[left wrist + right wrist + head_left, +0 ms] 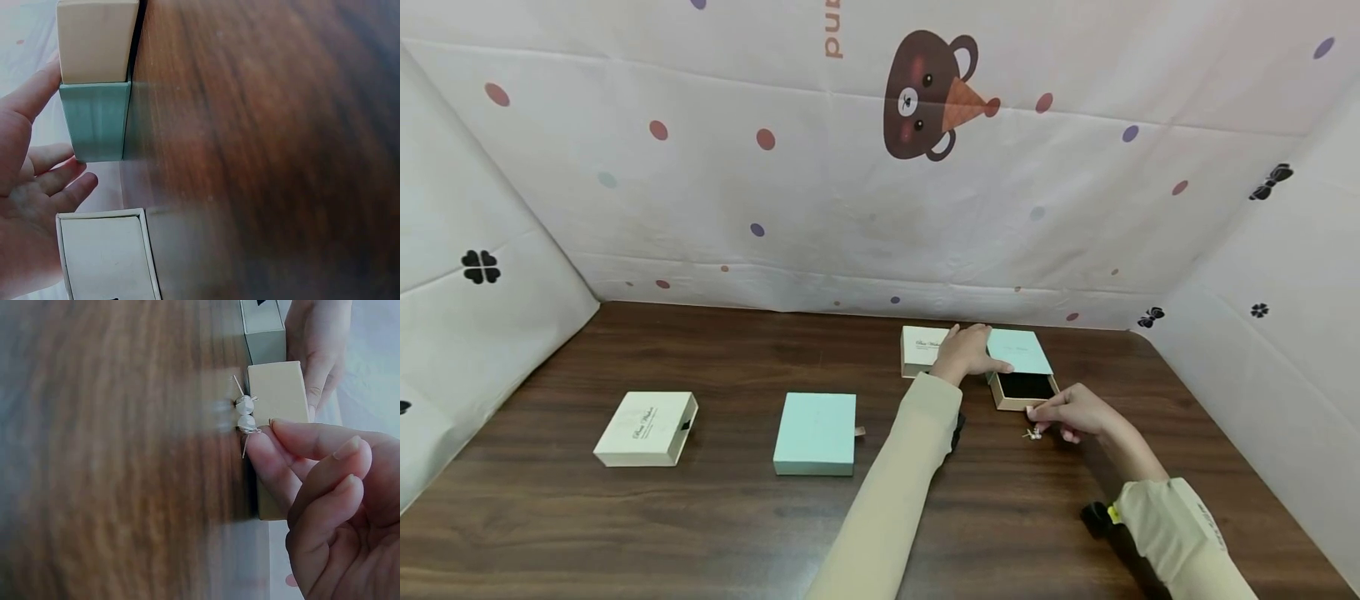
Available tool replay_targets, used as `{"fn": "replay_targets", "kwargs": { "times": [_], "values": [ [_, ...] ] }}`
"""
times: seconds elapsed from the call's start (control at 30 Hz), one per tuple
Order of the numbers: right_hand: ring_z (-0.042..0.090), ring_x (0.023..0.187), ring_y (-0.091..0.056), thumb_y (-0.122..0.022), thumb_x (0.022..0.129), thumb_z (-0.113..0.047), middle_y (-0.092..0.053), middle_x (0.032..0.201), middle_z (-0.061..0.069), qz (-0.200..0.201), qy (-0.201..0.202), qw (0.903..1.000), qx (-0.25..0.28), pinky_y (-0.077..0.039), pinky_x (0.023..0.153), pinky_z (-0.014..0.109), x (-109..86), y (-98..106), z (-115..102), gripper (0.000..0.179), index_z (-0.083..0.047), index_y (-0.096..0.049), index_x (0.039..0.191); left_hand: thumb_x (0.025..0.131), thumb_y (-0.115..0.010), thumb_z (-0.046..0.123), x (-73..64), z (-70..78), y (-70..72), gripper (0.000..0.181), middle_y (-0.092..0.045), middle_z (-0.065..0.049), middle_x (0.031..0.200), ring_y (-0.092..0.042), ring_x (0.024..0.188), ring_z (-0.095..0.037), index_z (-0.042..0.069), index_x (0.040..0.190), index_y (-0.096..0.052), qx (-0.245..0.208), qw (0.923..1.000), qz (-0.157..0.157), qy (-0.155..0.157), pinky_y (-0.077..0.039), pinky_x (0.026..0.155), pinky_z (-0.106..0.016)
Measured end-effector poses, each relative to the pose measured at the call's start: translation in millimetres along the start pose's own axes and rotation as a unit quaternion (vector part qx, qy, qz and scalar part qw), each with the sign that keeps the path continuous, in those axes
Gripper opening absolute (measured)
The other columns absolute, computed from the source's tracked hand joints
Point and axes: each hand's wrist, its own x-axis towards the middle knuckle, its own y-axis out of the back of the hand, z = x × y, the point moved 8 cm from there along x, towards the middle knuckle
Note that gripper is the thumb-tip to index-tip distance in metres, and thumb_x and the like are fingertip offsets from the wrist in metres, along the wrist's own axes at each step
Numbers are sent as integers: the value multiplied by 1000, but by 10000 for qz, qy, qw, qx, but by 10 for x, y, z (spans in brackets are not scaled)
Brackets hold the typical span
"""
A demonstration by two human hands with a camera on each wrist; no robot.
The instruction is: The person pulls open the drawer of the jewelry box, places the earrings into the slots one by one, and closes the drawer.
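Note:
Toward the back right, a mint-green sliding box [1018,347] has its tan drawer [1013,405] pulled partway out to the front, with a black lining [1027,385] inside. My left hand [972,354] rests over the box's left side, thumb on the sleeve near its front edge. In the left wrist view its loosely stretched fingers [74,190] touch the sleeve's far corner. My right hand [1078,412] pinches a pair of pearl earrings [245,414] between thumb and index finger, just in front of the drawer. Two white pearls and thin metal posts show below the fingertips.
A cream box [919,344] stands just left of the mint-green one, partly behind my left hand. Another mint-green box [815,433] with a ribbon tab sits mid-table, and a cream box [643,427] lies farther left. Printed cloth walls [820,183] border the brown table [715,533].

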Motion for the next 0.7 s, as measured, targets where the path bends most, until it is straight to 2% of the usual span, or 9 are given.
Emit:
{"fn": "replay_targets", "kwargs": {
  "times": [0.43, 0.7],
  "values": [
    [2, 38, -39, -64, 86, -24, -67, 65, 1, -104, 94, 9999, -4, -37, 40, 18, -47, -32, 13, 29, 4, -72, 87, 76, -60, 61, -2, 0, 1, 83, -33, 7, 145, -30, 132, -7, 19, 142, -34, -27, 10000, -8, 37, -9, 111, -28],
    [1, 37, -40, -65, 84, -23, -68, 67, 2, 12, 44, 9999, -114, -37, 39, 18, -74, -30, 29, 29, 4, -71, 90, 76, -59, 61, -8, 5, -5, 84, -32, 8, 145, -28, 132, -6, 19, 143, -32, -15, 10000, -45, 68, -9, 111, -29]
  ]
}}
